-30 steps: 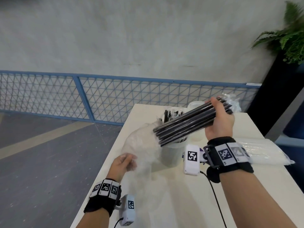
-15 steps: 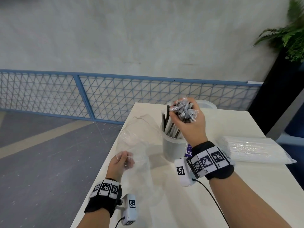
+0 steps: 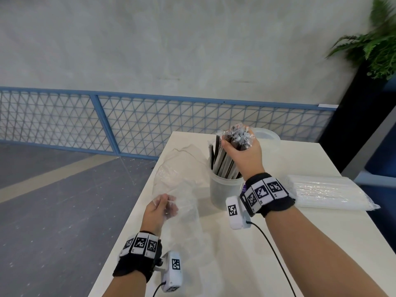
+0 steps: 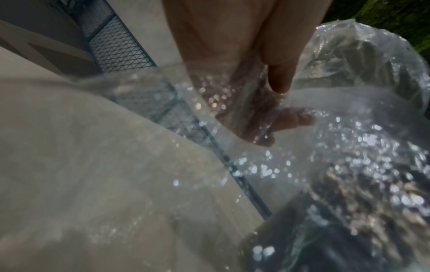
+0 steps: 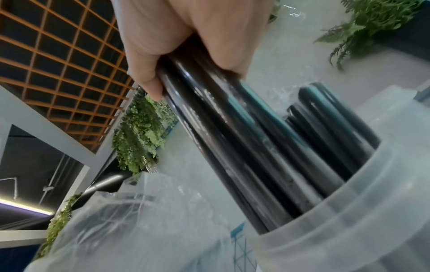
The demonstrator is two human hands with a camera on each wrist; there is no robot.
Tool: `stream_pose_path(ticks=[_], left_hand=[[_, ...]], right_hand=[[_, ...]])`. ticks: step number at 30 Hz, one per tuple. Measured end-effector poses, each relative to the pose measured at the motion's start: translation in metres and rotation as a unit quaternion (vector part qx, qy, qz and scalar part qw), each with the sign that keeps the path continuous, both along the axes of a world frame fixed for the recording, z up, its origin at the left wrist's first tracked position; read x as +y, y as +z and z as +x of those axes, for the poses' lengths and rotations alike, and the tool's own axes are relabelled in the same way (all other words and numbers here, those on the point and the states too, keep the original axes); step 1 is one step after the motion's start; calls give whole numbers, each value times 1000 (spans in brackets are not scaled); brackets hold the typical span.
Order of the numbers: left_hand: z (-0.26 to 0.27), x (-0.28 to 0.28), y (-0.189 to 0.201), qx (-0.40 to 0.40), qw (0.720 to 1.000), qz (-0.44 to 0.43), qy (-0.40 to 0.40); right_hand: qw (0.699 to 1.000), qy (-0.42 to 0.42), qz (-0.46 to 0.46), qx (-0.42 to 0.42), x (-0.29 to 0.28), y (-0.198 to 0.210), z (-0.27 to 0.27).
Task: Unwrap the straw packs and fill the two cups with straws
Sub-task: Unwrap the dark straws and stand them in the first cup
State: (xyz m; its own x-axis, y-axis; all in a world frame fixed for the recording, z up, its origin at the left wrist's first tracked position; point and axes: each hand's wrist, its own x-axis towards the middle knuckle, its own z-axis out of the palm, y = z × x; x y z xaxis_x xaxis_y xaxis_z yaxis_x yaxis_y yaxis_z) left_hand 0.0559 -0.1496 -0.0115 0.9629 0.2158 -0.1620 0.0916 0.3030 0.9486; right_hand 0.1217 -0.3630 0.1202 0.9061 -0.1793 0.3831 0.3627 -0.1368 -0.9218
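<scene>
A bundle of black straws [image 3: 225, 161] [image 5: 244, 139] stands tilted in the near translucent cup [image 3: 222, 194] [image 5: 349, 220], lower ends inside it. My right hand [image 3: 242, 151] [image 5: 186, 47] grips the bundle's upper part, just above the cup. My left hand [image 3: 159, 209] [image 4: 260, 110] pinches the emptied clear wrapper [image 3: 182, 189] [image 4: 325, 156] at the table's left side. A second translucent cup [image 3: 267, 139] stands behind the right hand. A sealed pack of white straws [image 3: 327, 194] lies to the right.
The white table [image 3: 235, 254] has its left edge close beside my left hand, with grey floor below. A blue mesh fence [image 3: 150, 125] runs behind it. A dark planter with a fern [image 3: 377, 46] stands at the far right.
My right hand swung the black straws from level to upright and lowered their ends into the near cup. My left hand stayed on the wrapper.
</scene>
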Motion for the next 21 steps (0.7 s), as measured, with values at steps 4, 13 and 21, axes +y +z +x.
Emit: stream_pose_path(ticks=[4, 13, 21], left_hand=[[0, -4, 1, -1, 1000, 9, -4], [0, -12, 10, -5, 1000, 10, -8], [-2, -17, 18, -9, 1000, 3, -6]], right_hand=[[999, -13, 8, 30, 1, -9, 6], [997, -30, 6, 77, 3, -27, 12], [994, -47, 17, 98, -4, -30, 13]])
